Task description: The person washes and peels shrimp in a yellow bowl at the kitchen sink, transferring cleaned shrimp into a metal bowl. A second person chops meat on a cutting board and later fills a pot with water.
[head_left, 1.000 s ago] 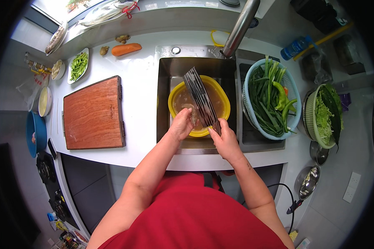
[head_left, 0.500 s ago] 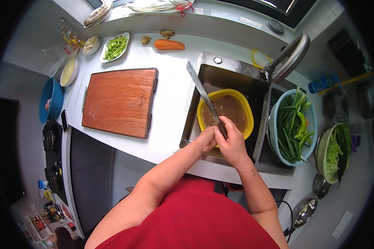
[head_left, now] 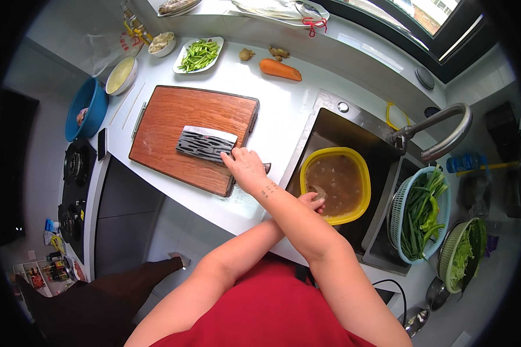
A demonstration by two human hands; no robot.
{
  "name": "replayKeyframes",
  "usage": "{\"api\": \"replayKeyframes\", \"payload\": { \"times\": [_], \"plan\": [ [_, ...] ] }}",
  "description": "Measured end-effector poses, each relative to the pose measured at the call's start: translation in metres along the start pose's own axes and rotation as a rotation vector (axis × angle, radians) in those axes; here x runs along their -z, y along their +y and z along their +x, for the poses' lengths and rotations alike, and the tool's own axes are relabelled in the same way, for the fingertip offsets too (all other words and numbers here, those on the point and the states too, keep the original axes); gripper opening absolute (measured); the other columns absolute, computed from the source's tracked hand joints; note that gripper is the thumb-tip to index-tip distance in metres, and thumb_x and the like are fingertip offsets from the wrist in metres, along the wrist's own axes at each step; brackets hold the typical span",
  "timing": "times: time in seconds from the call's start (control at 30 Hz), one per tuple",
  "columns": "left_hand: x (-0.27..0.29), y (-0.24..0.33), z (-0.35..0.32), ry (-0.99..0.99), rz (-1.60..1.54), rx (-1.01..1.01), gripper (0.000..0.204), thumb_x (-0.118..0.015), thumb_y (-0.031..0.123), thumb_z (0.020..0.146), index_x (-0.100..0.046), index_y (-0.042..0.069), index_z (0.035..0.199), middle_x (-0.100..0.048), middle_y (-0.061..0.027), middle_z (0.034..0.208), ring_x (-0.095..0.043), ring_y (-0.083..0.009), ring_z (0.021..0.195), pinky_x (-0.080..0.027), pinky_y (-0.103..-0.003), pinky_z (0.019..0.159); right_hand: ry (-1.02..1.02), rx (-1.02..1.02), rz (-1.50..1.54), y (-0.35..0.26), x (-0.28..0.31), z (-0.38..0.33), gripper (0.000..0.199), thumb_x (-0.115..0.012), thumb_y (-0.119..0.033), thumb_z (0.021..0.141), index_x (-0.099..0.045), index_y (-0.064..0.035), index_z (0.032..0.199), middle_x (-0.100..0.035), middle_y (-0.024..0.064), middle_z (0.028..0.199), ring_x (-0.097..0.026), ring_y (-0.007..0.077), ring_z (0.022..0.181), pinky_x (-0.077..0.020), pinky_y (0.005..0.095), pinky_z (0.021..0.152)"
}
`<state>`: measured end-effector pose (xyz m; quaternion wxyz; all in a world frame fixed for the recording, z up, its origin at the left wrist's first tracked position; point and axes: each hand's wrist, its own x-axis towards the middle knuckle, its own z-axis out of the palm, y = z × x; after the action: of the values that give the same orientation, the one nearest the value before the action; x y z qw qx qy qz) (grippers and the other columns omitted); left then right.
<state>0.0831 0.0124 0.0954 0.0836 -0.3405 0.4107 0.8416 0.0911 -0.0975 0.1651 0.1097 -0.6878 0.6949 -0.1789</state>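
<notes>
In the head view, my right hand (head_left: 243,166) is wrapped round the cleaver (head_left: 205,143)'s handle, blade over the chopping board (head_left: 168,113) at ten o'clock; my left hand (head_left: 310,202) pinches a brownish piece (head_left: 318,190) at the yellow basin (head_left: 348,217), three o'clock. Greens (head_left: 199,55) at eleven look cut; twelve's carrot (head_left: 280,69) is whole.

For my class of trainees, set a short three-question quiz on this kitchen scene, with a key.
1. Which hand is on the cleaver over the wooden board?
2. True or false: the left forearm crosses over the right one.
3. Which is nearest the carrot? A, the blue bowl; B, the ginger pieces; C, the faucet.

Key:
1. The right hand.
2. False: the right forearm crosses over the left forearm.
3. B.
</notes>
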Motion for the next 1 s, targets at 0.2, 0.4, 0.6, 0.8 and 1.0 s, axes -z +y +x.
{"api": "replayKeyframes", "payload": {
  "times": [0.2, 0.4, 0.6, 0.8, 1.0],
  "plan": [
    [0.002, -0.008, 0.029, 0.011, -0.023, -0.078, 0.020, -0.049, 0.009, 0.089, -0.053, 0.001, 0.107, -0.057, -0.0021, 0.081, -0.050, -0.0075, 0.064, -0.044, -0.021, 0.057, 0.322, 0.008, 0.382, 0.030, 0.056, -0.042, 0.033, -0.061, -0.010, 0.077, -0.055, -0.0087, 0.109, -0.052, 0.0087, 0.107, -0.049, 0.0247, 0.102, -0.0367, 0.0368, 0.086],
    [-0.004, -0.012, 0.079, 0.241, 0.077, -0.003, 0.053, -0.038, -0.011, 0.081, -0.032, -0.001, 0.133, -0.049, -0.0144, 0.119, -0.059, -0.0170, 0.076, -0.049, -0.024, 0.064, 0.729, -0.779, 0.702, 0.146, 0.034, -0.189, 0.017, -0.050, -0.002, 0.087, -0.059, -0.0014, 0.101, -0.059, 0.0055, 0.098, -0.055, 0.0120, 0.091, -0.0442, 0.0242, 0.081],
    [0.007, -0.039, 0.116, 0.454, 0.526, -0.128, 0.056, -0.052, 0.003, 0.080, -0.033, 0.004, 0.133, -0.039, -0.0143, 0.132, -0.048, -0.0260, 0.110, -0.041, -0.034, 0.092, 0.529, -1.137, 0.650, 0.237, -0.059, -0.261, 0.037, -0.053, -0.007, 0.085, -0.046, -0.0013, 0.121, -0.051, 0.0124, 0.119, -0.049, 0.0204, 0.110, -0.0384, 0.0300, 0.093],
    [0.007, -0.040, 0.125, 0.610, 0.453, -0.071, 0.065, -0.056, 0.014, 0.083, -0.022, 0.010, 0.138, -0.028, -0.0140, 0.139, -0.035, -0.0282, 0.123, -0.034, -0.038, 0.099, 0.155, -1.232, 0.428, 0.257, -0.058, -0.212, 0.069, -0.057, -0.017, 0.080, -0.021, -0.0085, 0.138, -0.030, 0.0162, 0.139, -0.029, 0.0321, 0.128, -0.0250, 0.0367, 0.105],
    [0.005, -0.039, 0.144, 0.501, -0.164, 0.129, 0.065, -0.054, 0.025, 0.087, -0.017, 0.017, 0.139, -0.036, -0.0153, 0.133, -0.040, -0.0327, 0.118, -0.042, -0.050, 0.088, 0.122, -1.184, 0.983, 0.238, -0.080, -0.203, 0.080, -0.062, -0.016, 0.077, -0.013, -0.0105, 0.141, -0.031, 0.0173, 0.138, -0.033, 0.0306, 0.125, -0.0280, 0.0352, 0.102]
  ]
}}
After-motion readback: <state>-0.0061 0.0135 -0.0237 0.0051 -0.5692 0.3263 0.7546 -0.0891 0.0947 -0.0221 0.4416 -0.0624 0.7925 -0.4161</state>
